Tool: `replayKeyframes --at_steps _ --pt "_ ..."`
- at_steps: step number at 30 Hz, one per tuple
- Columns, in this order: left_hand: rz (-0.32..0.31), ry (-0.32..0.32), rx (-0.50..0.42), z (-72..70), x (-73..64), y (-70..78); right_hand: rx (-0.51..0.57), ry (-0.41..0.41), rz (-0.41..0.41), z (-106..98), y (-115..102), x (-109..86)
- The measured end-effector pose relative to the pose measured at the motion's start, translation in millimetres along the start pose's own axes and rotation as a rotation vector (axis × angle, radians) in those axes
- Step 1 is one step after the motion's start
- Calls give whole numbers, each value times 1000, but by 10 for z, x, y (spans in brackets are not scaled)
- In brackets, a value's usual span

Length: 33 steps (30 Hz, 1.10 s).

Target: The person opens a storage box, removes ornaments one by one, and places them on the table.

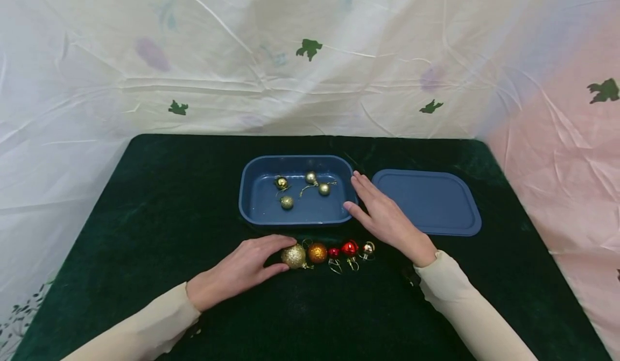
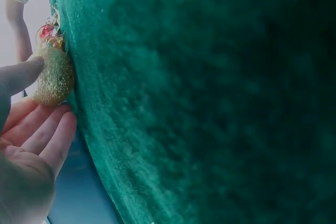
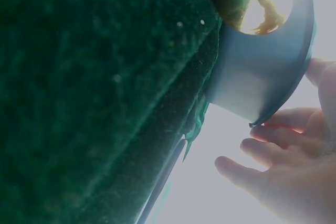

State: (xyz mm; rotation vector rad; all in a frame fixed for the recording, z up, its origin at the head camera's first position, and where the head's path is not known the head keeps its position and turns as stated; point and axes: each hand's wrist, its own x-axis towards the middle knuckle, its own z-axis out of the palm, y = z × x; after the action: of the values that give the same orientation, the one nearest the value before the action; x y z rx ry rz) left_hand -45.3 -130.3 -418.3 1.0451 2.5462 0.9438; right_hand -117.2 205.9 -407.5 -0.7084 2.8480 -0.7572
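Note:
In the head view, my left hand (image 1: 244,267) has its thumb and fingers on opposite sides of a large gold glitter Christmas bauble (image 1: 293,256) on the cloth. The left wrist view shows the thumb on this bauble (image 2: 56,80) and the fingertips at its other side. My right hand (image 1: 387,216) rests its straight fingers against the right rim of a blue box (image 1: 261,211). Inside the box lie several small gold baubles (image 1: 287,203). Right of the glitter bauble, an orange bauble (image 1: 317,253), a small red one (image 1: 333,252), a larger red one (image 1: 350,248) and a shiny gold one (image 1: 368,248) form a row.
A flat blue lid (image 1: 426,202) lies right of the box, behind the right forearm. Dark green velvet cloth (image 1: 169,189) covers the table. Pale fabric (image 1: 252,38) hangs behind it and at both sides.

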Motion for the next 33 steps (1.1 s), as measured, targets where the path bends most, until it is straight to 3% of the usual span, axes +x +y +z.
replayKeyframes --at_steps 4,8,13,17,21,24,27,33 --pt "-5 -2 6 3 -21 8 1 -3 0 -3 -4 -2" --pt "24 39 52 -32 -99 49 -1 -6 2 -9 -10 -3" --pt "108 168 114 -105 -178 83 -5 -11 5 -14 -13 -3" --pt "191 284 100 -204 -182 77 -7 -6 -1 -14 -14 -5" --pt "250 348 77 -348 -120 88 -8 -3 -4 -11 -14 -6" --pt "235 363 28 -471 -51 95 -9 -4 0 -10 -17 -6" --pt "176 353 -48 -587 30 82 -9 -6 3 -10 -21 -5" --pt "51 239 -205 -755 230 25 -13 -7 3 -12 -26 -12"
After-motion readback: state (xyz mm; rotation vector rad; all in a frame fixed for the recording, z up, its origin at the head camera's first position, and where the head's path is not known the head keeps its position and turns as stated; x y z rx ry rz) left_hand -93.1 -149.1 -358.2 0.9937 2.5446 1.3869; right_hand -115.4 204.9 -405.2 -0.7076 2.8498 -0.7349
